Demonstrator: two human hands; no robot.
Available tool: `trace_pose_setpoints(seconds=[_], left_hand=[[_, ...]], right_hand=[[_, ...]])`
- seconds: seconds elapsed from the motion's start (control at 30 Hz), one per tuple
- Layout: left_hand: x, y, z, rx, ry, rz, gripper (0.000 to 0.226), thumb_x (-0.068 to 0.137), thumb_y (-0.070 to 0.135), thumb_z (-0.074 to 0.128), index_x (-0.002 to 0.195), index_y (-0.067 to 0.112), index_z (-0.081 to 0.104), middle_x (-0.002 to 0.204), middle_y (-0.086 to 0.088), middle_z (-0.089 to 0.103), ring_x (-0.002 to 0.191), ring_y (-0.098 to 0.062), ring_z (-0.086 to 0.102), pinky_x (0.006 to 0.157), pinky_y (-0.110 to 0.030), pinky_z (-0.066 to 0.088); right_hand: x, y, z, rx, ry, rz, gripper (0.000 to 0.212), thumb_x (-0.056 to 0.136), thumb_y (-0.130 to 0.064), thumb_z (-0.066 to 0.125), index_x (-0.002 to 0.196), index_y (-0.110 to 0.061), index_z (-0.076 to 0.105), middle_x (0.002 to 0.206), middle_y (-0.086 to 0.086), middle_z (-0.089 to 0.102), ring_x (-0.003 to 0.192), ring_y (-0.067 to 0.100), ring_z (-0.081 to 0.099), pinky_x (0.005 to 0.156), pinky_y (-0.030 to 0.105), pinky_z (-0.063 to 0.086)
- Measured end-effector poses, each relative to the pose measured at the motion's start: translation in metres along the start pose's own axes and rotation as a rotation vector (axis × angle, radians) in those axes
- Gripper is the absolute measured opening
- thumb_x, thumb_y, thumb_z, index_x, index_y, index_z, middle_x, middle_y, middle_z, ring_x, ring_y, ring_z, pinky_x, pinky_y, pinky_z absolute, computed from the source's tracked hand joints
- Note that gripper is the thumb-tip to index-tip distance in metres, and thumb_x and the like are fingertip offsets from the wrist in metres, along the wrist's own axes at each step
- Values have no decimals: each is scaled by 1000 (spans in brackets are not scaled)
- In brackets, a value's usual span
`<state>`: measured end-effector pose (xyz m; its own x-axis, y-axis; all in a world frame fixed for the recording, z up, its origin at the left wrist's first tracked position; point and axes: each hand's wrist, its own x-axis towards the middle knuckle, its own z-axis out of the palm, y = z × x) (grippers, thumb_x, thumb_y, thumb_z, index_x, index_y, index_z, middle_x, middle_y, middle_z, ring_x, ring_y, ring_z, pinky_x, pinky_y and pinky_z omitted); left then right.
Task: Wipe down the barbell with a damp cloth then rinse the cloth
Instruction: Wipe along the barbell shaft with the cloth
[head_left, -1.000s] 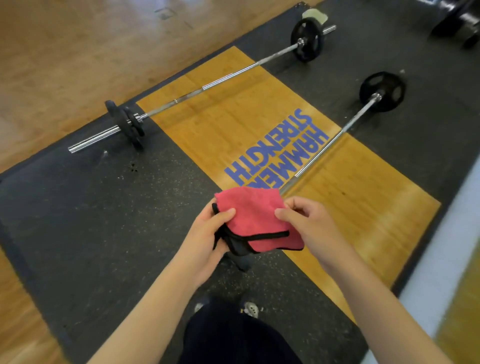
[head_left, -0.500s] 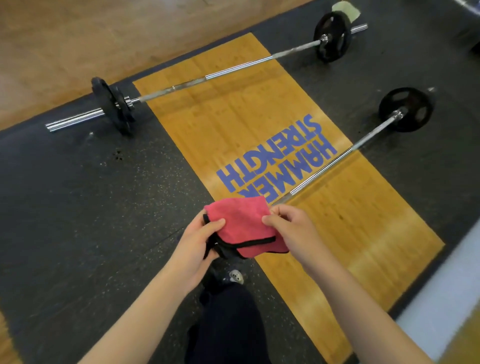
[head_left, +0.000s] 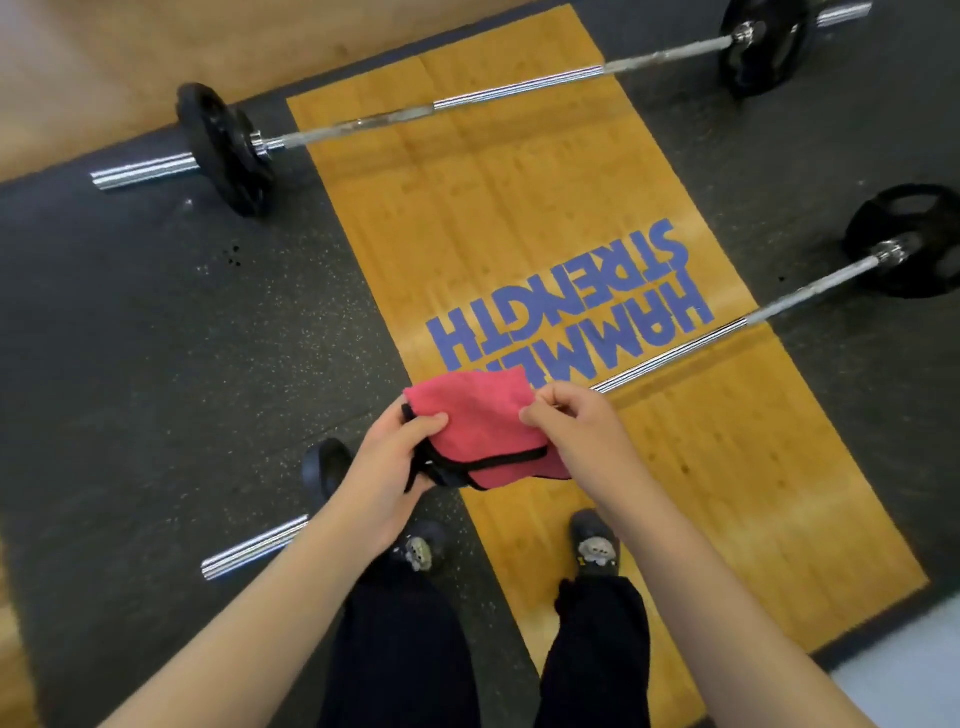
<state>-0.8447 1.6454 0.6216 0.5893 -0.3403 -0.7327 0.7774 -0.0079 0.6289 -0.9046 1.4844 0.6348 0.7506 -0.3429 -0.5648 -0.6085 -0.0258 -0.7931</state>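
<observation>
Hands both clamped on red cloth (head_left: 478, 421): left hand (head_left: 395, 457) gripped its 9 o'clock edge, thumb on top; right hand (head_left: 576, 431) pinched its 3 o'clock edge. Cloth folded, held above near barbell (head_left: 727, 332), which ran 8 to 2 o'clock across wooden platform (head_left: 519, 182). Second barbell (head_left: 519, 91) lay at 12 o'clock.

Near barbell (head_left: 675, 353) lay across wooden platform (head_left: 519, 208) just ahead of feet. Bare wood between it and far barbell (head_left: 519, 91) was open. Plates (head_left: 223, 150) blocked bar ends; rubber mat (head_left: 156, 338) open at left.
</observation>
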Motion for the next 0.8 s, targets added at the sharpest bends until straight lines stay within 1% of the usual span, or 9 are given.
trace_pose_setpoints(seconds=[0.1, 0.2, 0.3, 0.37, 0.43, 0.53, 0.63, 0.7, 0.8], left_hand=[[5, -27, 31, -77, 110, 12, 29, 95, 5, 48, 119, 15, 60, 111, -5, 69, 99, -19, 64, 72, -30, 52], [12, -53, 59, -152, 188, 39, 27, 95, 6, 47, 114, 16, 62, 105, -3, 70, 95, -18, 64, 77, -32, 51], [24, -75, 76, -212, 218, 42, 24, 99, 20, 45, 115, 19, 63, 111, -1, 71, 99, -15, 65, 84, -33, 49], [36, -91, 79, -251, 224, 17, 31, 100, 34, 41, 117, 21, 63, 114, 0, 70, 105, -15, 64, 91, -37, 48], [51, -109, 74, -272, 243, 2, 40, 100, 44, 34, 119, 22, 62, 116, 1, 70, 109, -17, 63, 95, -39, 46], [82, -142, 57, -309, 280, -8, 52, 100, 50, 25, 124, 19, 59, 120, -1, 68, 112, -18, 62, 91, -38, 47], [115, -181, 36, -352, 306, -25, 62, 99, 54, 20, 122, 12, 60, 117, -8, 69, 109, -22, 64, 89, -39, 47], [138, -210, 20, -352, 307, -54, 59, 99, 53, 23, 118, 12, 62, 113, -8, 70, 101, -21, 67, 85, -38, 47], [177, -253, -6, -243, 291, -81, 47, 100, 44, 30, 111, 17, 66, 107, -2, 73, 89, -13, 70, 82, -35, 47]], right_hand=[[14, 18, -29, -11, -94, 15, 32, 89, -16, 59, 61, -17, 43, 59, -9, 39, 57, 9, 37, 57, 25, 30], [24, 33, -55, -43, -171, -9, 33, 88, -16, 59, 60, -17, 42, 55, -12, 37, 54, 6, 36, 55, 23, 29], [38, 51, -70, -44, -210, 1, 29, 87, -16, 59, 63, -16, 42, 60, -7, 37, 59, 12, 36, 60, 27, 31], [51, 67, -74, -41, -225, 13, 27, 87, -16, 58, 65, -15, 43, 62, -3, 36, 61, 15, 34, 61, 28, 30], [67, 86, -69, -47, -235, 28, 28, 87, -15, 58, 65, -15, 43, 61, -3, 36, 60, 14, 33, 59, 28, 29], [91, 126, -53, -62, -253, 12, 31, 86, -14, 59, 60, -16, 41, 58, -7, 36, 58, 12, 33, 59, 27, 29], [115, 179, -35, -72, -296, -4, 29, 85, -10, 58, 63, -15, 39, 56, -8, 33, 54, 10, 30, 55, 25, 26], [133, 217, -22, -76, -325, 12, 28, 85, -8, 57, 65, -14, 37, 55, -10, 31, 51, 9, 28, 51, 22, 24], [166, 279, 1, -112, -351, 38, 30, 84, -6, 57, 63, -16, 38, 54, -9, 33, 53, 12, 30, 54, 26, 27]])
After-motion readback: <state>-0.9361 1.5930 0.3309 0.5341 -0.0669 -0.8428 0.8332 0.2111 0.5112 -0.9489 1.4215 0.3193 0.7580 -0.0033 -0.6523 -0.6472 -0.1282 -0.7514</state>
